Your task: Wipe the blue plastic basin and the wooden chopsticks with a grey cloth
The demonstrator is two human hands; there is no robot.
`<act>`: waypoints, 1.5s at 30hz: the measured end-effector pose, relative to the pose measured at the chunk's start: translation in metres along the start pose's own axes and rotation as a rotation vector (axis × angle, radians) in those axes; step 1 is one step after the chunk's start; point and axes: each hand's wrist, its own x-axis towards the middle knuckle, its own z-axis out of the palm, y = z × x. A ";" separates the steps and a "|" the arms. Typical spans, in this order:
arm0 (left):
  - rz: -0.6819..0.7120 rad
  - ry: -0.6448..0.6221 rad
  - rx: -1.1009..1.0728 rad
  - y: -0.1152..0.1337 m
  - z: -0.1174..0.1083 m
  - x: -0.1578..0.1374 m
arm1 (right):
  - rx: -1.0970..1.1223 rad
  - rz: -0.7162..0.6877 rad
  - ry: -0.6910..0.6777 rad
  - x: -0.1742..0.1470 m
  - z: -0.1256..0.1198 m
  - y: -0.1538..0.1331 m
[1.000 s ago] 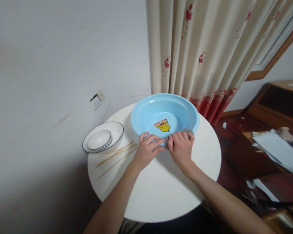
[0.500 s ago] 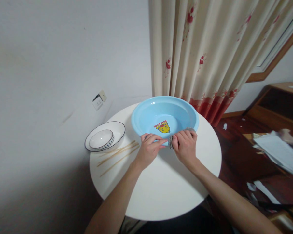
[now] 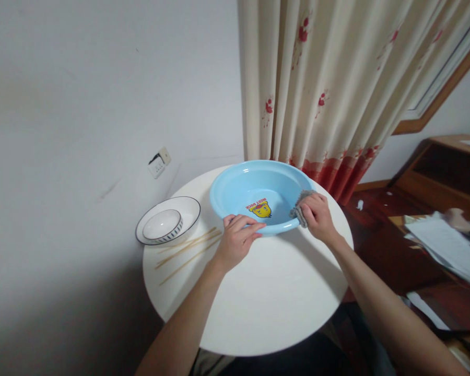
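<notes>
My left hand [image 3: 237,241] rests on the near rim of the blue basin [image 3: 235,192]; my fingers curl over the edge and pinch it, so the hand is mostly closed on the rim. My right hand [image 3: 318,218] is bunched around a small grey cloth [image 3: 300,204]; it presses the cloth on the right side of the rim. The basin sits at the far side of the round white surface [image 3: 266,297], close to the curtain [image 3: 329,83]; it has a yellow bear picture [image 3: 261,209] on its bottom.

I think the basin is light, since it looks like thin plastic; it looks stiff and smooth, so it may slide if I push hard. The rim is the best place to hold, because it sticks out like a lip. The cloth looks soft and squashy; I can grab it anywhere.

I count one basin and one cloth. To the left there is one plate [image 3: 188,211] with one small bowl [image 3: 162,225] on it; beside them lie some thin chopsticks [image 3: 188,249], about four, but I cannot tell for sure. There is one wall socket [image 3: 159,161] too.
</notes>
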 end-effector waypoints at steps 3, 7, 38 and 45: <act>0.016 0.015 -0.005 -0.001 0.001 0.000 | 0.046 0.012 0.003 0.002 0.000 0.015; 0.046 0.065 -0.006 -0.003 0.001 0.000 | 0.042 0.011 0.069 0.002 0.005 0.018; -0.068 0.045 0.047 0.015 0.011 0.004 | -0.200 0.025 0.112 -0.015 0.018 -0.064; -0.058 0.057 0.040 0.012 0.011 0.001 | -0.040 0.010 0.154 -0.010 0.006 -0.012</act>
